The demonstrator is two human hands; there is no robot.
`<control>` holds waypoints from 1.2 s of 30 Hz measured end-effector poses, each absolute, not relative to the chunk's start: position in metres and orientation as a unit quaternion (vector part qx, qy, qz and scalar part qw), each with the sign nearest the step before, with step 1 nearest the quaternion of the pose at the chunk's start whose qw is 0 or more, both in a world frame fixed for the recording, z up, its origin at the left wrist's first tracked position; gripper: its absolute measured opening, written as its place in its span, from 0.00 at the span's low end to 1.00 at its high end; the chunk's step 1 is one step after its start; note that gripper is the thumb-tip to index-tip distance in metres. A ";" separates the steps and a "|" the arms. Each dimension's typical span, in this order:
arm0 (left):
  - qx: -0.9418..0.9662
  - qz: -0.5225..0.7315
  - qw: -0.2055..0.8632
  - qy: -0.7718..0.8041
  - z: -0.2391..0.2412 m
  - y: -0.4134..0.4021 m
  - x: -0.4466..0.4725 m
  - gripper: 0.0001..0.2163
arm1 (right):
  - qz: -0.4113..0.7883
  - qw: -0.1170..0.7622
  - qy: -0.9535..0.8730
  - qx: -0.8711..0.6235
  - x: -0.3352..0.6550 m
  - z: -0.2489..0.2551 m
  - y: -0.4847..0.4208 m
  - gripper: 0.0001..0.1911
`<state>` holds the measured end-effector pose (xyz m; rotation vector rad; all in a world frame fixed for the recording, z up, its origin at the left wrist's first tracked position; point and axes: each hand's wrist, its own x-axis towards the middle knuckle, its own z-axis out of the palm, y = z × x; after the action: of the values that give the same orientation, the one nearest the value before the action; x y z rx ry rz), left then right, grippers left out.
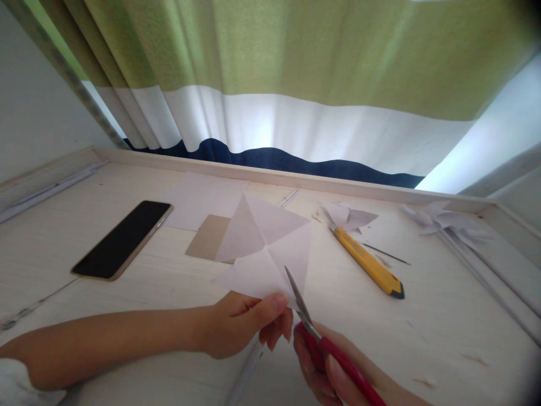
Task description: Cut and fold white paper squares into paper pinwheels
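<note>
A white square of paper (283,225) with diagonal creases and a cut on its left side is held above the table. My left hand (253,318) pinches its near edge between thumb and fingers. In my right hand (329,366) are scissors (310,324) with red handles, their blades parted slightly at the paper's near right corner. Part of the lower blade is hidden by the paper. Beneath the paper's left side lies a small tan card (205,237), partly covered.
A phone (122,239) lies at left, near a white sheet (203,197). To the right are a yellow utility knife (367,262), a thin dark stick (386,254), folded paper (353,215) and paper pinwheels (443,220) on sticks. A raised ledge (296,180) and curtain (270,118) stand behind.
</note>
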<state>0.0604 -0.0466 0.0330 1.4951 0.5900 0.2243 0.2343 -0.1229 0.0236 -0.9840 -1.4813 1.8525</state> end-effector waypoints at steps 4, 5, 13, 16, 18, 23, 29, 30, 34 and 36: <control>0.683 0.081 0.675 0.268 0.036 -0.048 0.061 0.26 | 0.686 0.300 -0.553 -0.366 0.232 0.022 -0.123 0.24; 0.685 0.078 0.673 0.267 0.037 -0.048 0.062 0.26 | 0.684 0.301 -0.555 -0.366 0.232 0.023 -0.122 0.25; 0.689 0.049 0.673 0.266 0.039 -0.046 0.061 0.27 | 0.688 0.303 -0.552 -0.360 0.231 0.023 -0.123 0.25; 0.688 0.048 0.674 0.265 0.038 -0.046 0.062 0.27 | 0.684 0.305 -0.555 -0.362 0.231 0.022 -0.123 0.24; 0.687 0.051 0.676 0.261 0.037 -0.046 0.062 0.27 | 0.681 0.303 -0.559 -0.363 0.230 0.021 -0.123 0.24; 0.684 0.054 0.680 0.260 0.037 -0.046 0.060 0.27 | 0.669 0.290 -0.580 -0.364 0.230 0.023 -0.121 0.24; 0.691 0.057 0.674 0.254 0.038 -0.046 0.060 0.27 | 0.673 0.277 -0.572 -0.377 0.230 0.024 -0.121 0.24; 0.691 0.057 0.674 0.254 0.038 -0.046 0.061 0.27 | 0.676 0.275 -0.569 -0.379 0.230 0.023 -0.121 0.24; 0.686 0.052 0.677 0.260 0.038 -0.046 0.061 0.27 | 0.680 0.276 -0.566 -0.377 0.230 0.021 -0.122 0.25; 0.684 0.050 0.680 0.261 0.038 -0.046 0.062 0.27 | 0.670 0.284 -0.574 -0.376 0.231 0.020 -0.123 0.24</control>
<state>0.0621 -0.0462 0.0384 1.5356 0.5859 0.1122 0.2305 -0.1225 0.0202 -1.0061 -1.5358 1.7933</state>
